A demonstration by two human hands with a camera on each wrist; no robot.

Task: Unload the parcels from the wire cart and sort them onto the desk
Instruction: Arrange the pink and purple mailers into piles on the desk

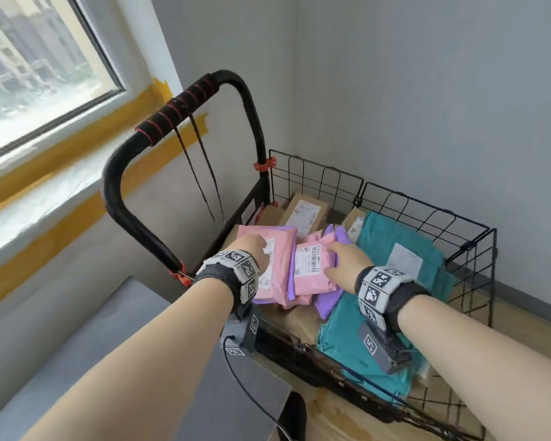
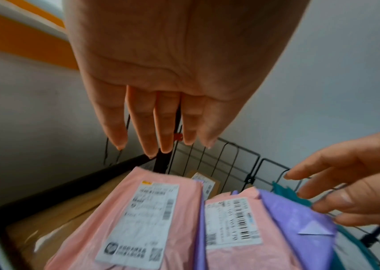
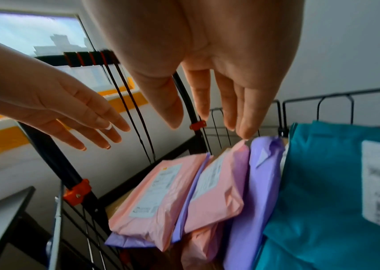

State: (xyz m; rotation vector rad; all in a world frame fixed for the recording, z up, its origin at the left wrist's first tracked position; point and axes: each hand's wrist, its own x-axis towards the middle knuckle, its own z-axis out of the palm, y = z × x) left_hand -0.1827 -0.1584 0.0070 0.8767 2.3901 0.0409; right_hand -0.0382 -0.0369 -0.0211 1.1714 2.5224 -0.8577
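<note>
Reaching into the wire cart point(image 1: 427, 214), both hands hover over the parcels with fingers straight and holding nothing. Left hand point(image 1: 252, 245): fingers held close together, above the larger pink mailer point(image 1: 277, 265), which lies label up at the handle end of the cart; the left wrist view shows a gap between fingertips and mailer. Right hand point(image 1: 347, 261): fingers slightly spread, over the seam between the smaller pink mailer point(image 1: 312, 268) and the purple mailer point(image 1: 337, 237); one fingertip sits at the pink mailer's top corner, and whether it touches cannot be told. Teal mailers point(image 1: 392, 243), white label up, fill the right side of the cart. Brown cardboard boxes point(image 1: 306, 208) lie beneath and behind the mailers. Cart handle point(image 1: 178, 109), black foam with red rings, rises at the left. Grey desk surface point(image 1: 77, 329) at lower left, beside the cart. Window point(image 1: 29, 58) with yellow tape along the sill.
</note>
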